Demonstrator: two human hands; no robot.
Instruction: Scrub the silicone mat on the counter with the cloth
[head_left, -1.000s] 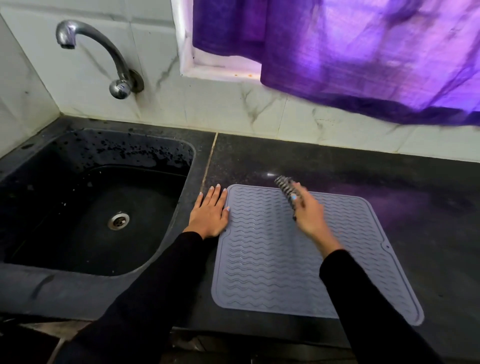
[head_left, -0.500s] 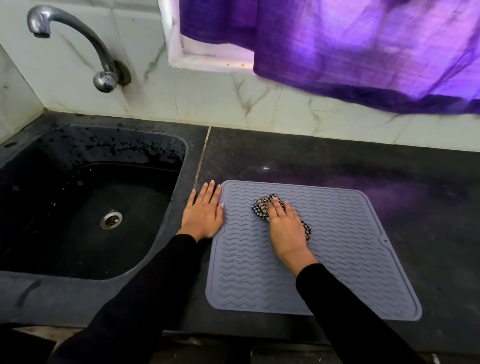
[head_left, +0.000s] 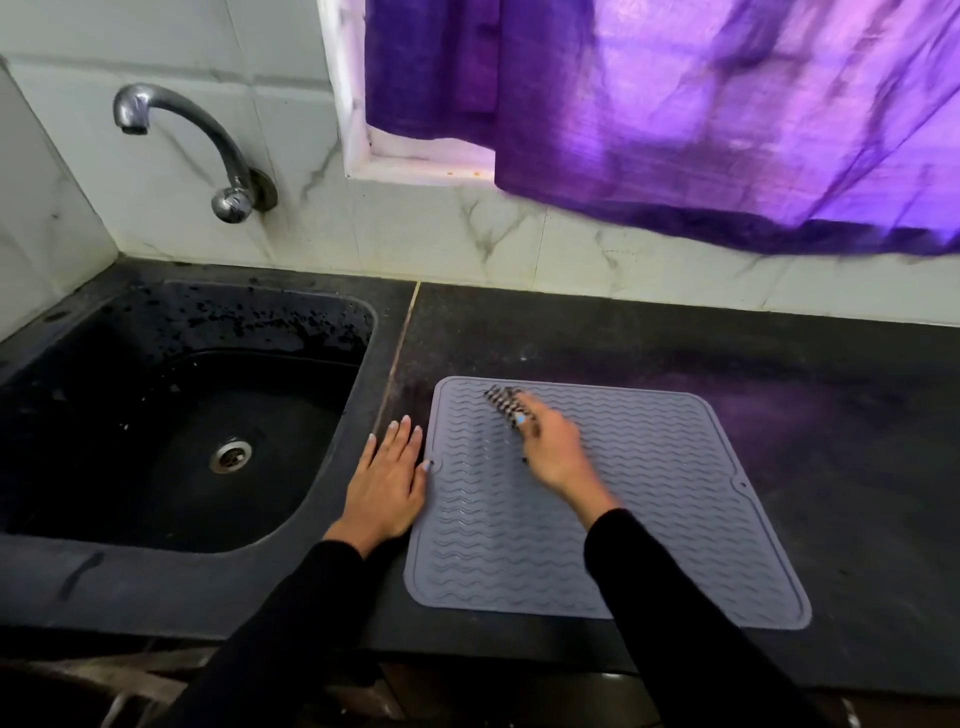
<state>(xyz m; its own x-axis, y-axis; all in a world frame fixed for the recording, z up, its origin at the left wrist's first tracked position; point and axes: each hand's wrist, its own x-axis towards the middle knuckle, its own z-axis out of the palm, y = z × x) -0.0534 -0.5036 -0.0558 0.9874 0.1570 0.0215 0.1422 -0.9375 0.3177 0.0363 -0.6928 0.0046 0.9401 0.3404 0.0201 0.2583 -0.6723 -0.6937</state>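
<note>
A grey silicone mat (head_left: 654, 499) with a wavy ribbed surface lies flat on the dark counter (head_left: 831, 395). My right hand (head_left: 556, 447), blurred by motion, presses a black-and-white checked cloth (head_left: 503, 402) onto the mat's far left corner. Flat on the counter, my left hand (head_left: 387, 480) rests with fingers spread, its thumb touching the mat's left edge. Both arms wear black sleeves.
A black sink (head_left: 171, 415) with a metal drain (head_left: 230, 456) is set into the counter left of the mat. A chrome tap (head_left: 208, 150) juts from the tiled wall above it. A purple curtain (head_left: 701, 114) hangs over the back right.
My right hand has swept the cloth from the mat's middle left up to its far left corner. My left hand stays at the mat's left edge. The camera view has shifted.
</note>
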